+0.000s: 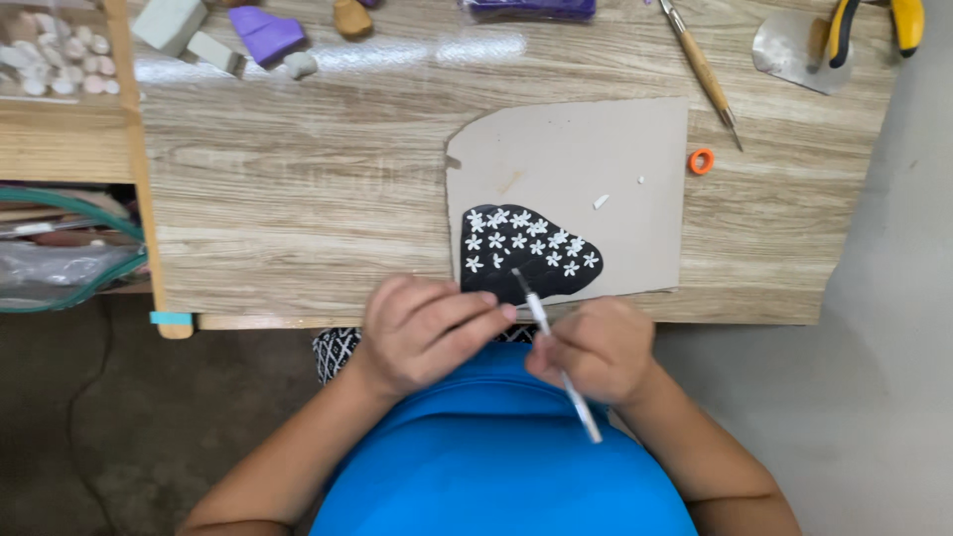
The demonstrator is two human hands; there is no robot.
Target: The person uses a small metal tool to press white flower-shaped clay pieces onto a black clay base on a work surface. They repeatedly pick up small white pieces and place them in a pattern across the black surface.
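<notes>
While my right hand (596, 349) pinches the white tool (556, 357) and my left hand (427, 333) curls closed, white flowers cover most of the black clay piece (531, 253); its near edge remains bare.

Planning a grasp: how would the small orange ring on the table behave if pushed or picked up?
The small orange ring lies flat on the wooden table, so a push would probably slide it rather than roll it. It looks tiny and thin, so likely very light and easily flicked away. Its material can't be told; if rubbery, it may flex when pinched.
</notes>
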